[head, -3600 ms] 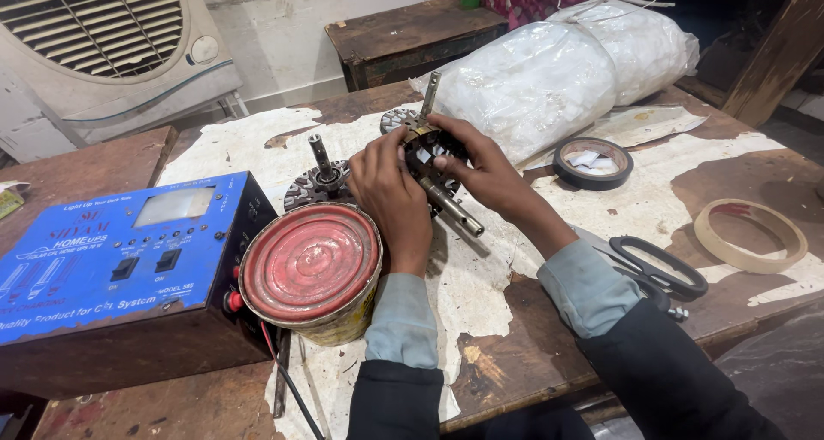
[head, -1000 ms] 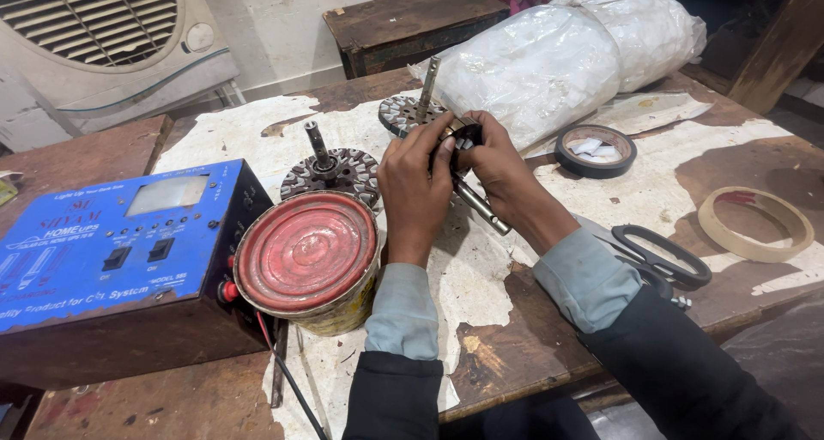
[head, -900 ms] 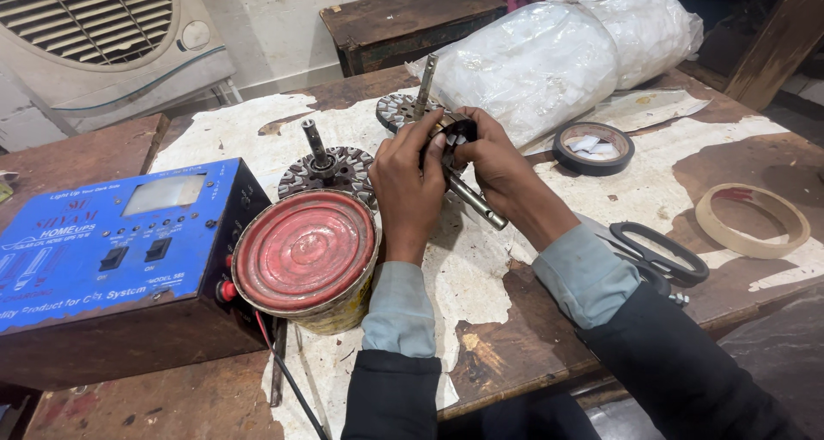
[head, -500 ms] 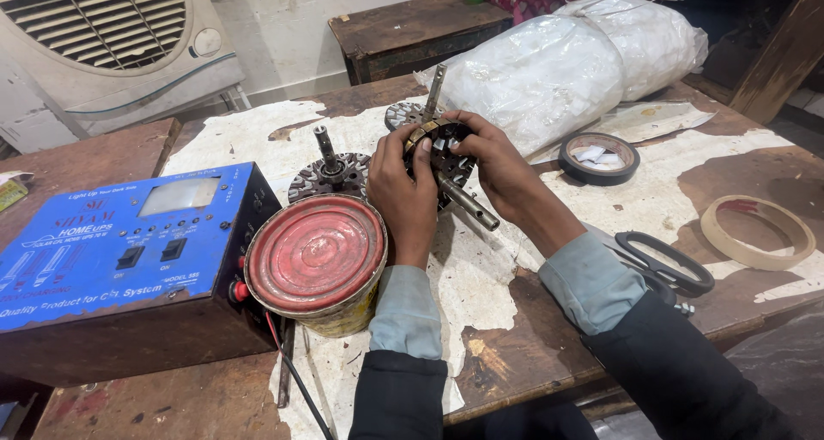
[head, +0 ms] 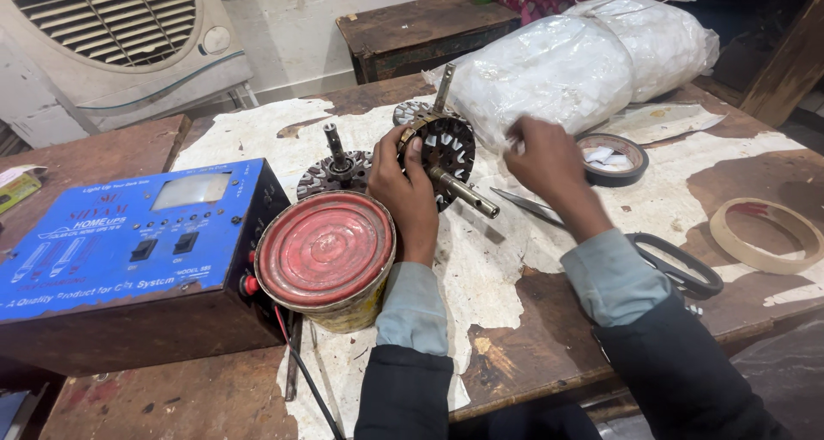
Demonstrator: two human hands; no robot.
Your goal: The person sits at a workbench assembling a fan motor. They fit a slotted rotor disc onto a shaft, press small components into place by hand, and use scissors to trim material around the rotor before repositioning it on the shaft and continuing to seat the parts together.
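Motor stator core [head: 448,152], slotted, with steel shaft: held tilted above the desk [head: 532,337], just behind the red-lidded tin [head: 326,249]. Left hand [head: 403,191] grip closed round the core's left rim, thumb on its face. Right hand [head: 549,161] loosely curled, holding nothing, apart to the core's right, near the scissors [head: 661,264].
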